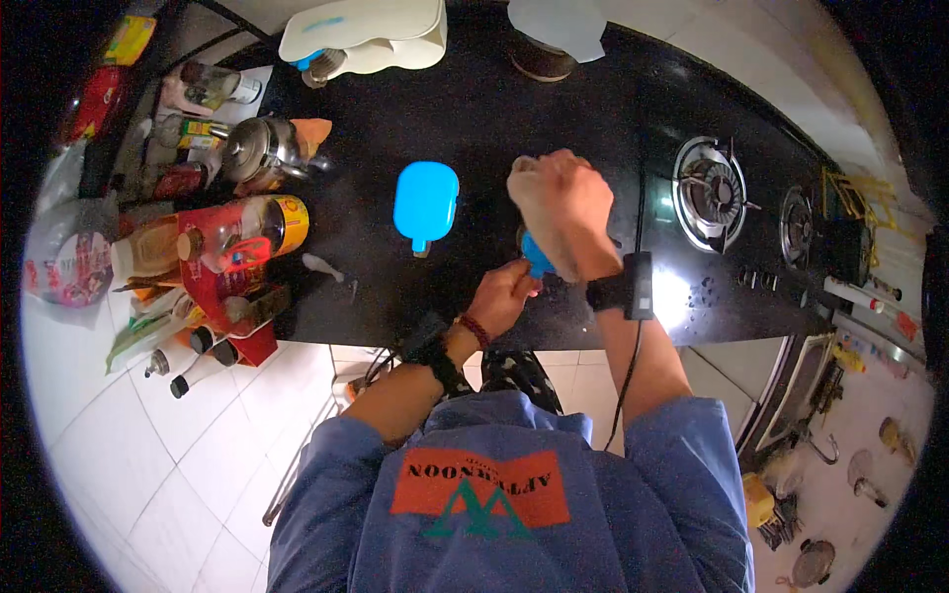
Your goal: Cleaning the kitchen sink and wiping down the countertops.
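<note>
On the black countertop [474, 104], my left hand [506, 293] grips the small tab of a blue item [535, 252], perhaps a container. My right hand [567, 200], blurred, is raised over that item and holds a pale, translucent thing [523, 174] that might be a cloth or bag; its kind cannot be told. Much of the blue item is hidden beneath my right hand and wrist. Left of my hands lies a bright blue rounded lid [427, 200] with a tab pointing towards me.
A steel kettle [252, 148], jars and bottles [285, 222] crowd the left side. A white holder [371, 37] and a round dark item under a pale cover [556, 30] stand at the back. Gas burners [712, 193] are on the right. A spoon-like utensil [322, 267] lies left.
</note>
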Motion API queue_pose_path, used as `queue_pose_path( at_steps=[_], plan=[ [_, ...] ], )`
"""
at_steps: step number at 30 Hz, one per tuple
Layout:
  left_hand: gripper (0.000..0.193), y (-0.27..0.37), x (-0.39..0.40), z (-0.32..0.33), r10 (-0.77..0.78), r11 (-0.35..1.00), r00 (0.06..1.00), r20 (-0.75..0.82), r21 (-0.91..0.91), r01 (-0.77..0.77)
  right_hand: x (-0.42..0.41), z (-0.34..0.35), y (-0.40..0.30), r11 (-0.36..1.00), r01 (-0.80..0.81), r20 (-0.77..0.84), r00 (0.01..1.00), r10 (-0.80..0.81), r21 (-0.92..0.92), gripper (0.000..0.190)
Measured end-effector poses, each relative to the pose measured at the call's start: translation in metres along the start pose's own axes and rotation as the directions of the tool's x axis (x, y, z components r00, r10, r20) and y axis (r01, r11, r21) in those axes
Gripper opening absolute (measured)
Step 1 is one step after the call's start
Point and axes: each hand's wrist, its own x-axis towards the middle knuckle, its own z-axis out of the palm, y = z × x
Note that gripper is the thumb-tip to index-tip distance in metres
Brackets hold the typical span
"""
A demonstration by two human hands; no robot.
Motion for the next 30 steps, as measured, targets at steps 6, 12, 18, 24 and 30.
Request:
queue_pose_path(
  at_steps=[6,12,18,24,30],
  plan=[
    [0.019,0.012,0.007,0.013,0.02,1.0,0.999,0.041,0.006,-0.02,-0.015,0.04,0.103,0.728,0.155,-0.36,0.924,0.133,0.668,0.031],
    [0.021,0.015,0.004,0.004,0.05,0.991,0.998,-0.033,0.127,-0.046,-0.105,0.046,0.065,0.861,0.293,-0.437,0.895,-0.093,0.417,0.072],
    [0.027,0.047,0.003,-0.006,0.027,0.996,0.999,0.021,-0.087,-0.025,-0.12,0.029,0.118,0.667,0.001,-0.243,0.932,0.27,0.745,0.037],
    [0.031,0.139,0.025,-0.091,0.271,0.946,0.953,-0.134,-0.145,-0.289,-0.125,0.012,0.147,0.73,-0.037,-0.331,0.875,0.353,0.682,0.03],
    [0.027,0.082,0.059,-0.21,0.055,0.979,0.903,-0.427,-0.156,-0.133,-0.13,0.013,0.111,0.659,-0.079,-0.196,0.923,0.332,0.748,0.031]
  ],
)
